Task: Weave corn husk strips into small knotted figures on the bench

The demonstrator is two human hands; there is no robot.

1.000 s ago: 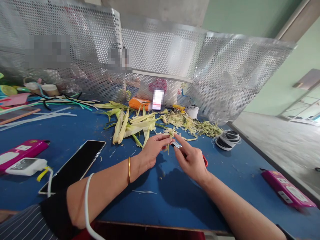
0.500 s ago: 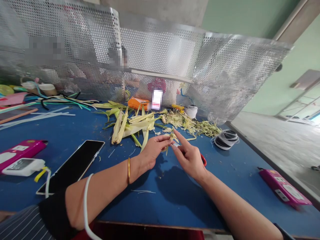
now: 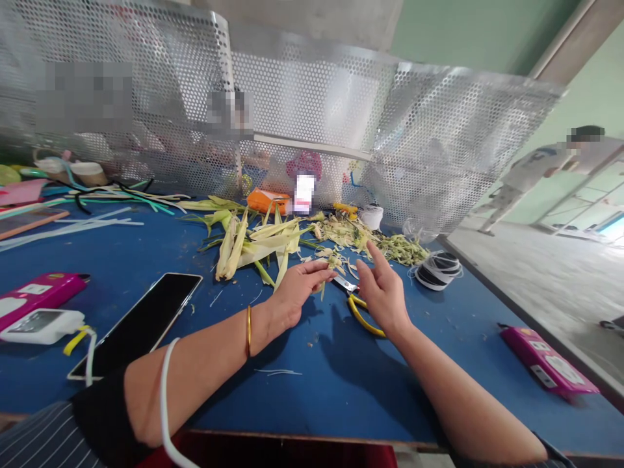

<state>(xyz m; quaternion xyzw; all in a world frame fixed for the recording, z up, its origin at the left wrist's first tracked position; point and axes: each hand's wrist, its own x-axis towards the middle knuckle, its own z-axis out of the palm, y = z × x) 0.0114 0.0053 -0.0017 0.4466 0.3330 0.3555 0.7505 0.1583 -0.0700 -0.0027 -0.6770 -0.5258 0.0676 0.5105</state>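
Note:
A small pale-green bundle of corn husk strips (image 3: 333, 261) is pinched between the thumb and fingers of my left hand (image 3: 309, 283). Just right of it, my right hand (image 3: 385, 292) has its thumb and index finger raised and apart. Scissors (image 3: 361, 315) with a yellow handle loop show beside and under that hand, seemingly kept in its curled lower fingers, which are mostly hidden. Their blades point left toward the bundle. Behind both hands lie long corn husks (image 3: 263, 247) and a heap of shredded husk pieces (image 3: 361, 237).
On the blue table (image 3: 292, 409) a large phone (image 3: 141, 325) and a white device (image 3: 43, 326) lie left. A spool of white cord (image 3: 440, 270) and a magenta case (image 3: 546, 361) are right. A perforated metal screen (image 3: 302, 91) stands behind; a person (image 3: 531, 172) is beyond the table.
My right hand has moved right, away from my left hand, and its thumb and index finger have spread. The scissors' yellow handle now shows. A person has appeared at the far right.

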